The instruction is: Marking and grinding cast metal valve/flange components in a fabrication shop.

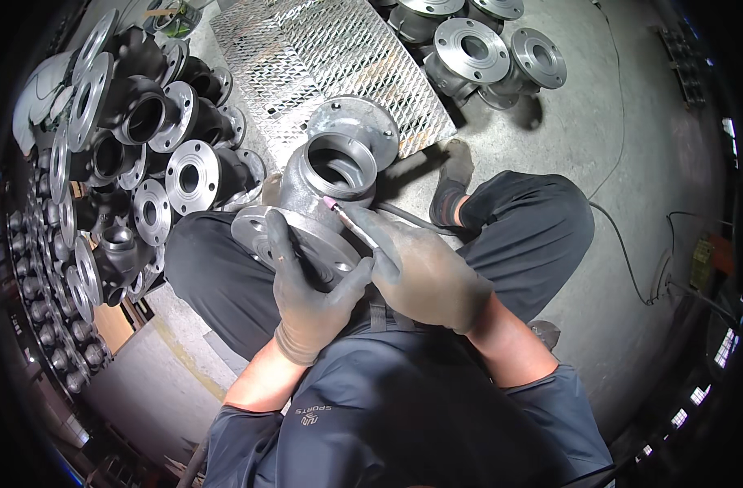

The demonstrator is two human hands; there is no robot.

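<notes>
The casting (294,189) sits tilted between the person's knees, its round mouth facing up, one flange by the lap and the other over the near end of the ridged plate (262,53). The right hand (428,272) has its gloved fingers closed round a slim tool (357,227), whose pink tip points at the outside of the casting, just below the mouth. The left hand (310,297) lies against the near flange, forefinger and thumb spread wide, the thumb close by the right hand.

I'd judge this casting to be partway through: the tool is at the metal, though from here I can't tell whether the tip actually touches. Nothing on its surface tells me how much is done. More castings of the kind stand around, a heap (193,175) on the left and a cluster (471,53) beyond the plate on the right; which are finished and which are left, their look doesn't say.
</notes>
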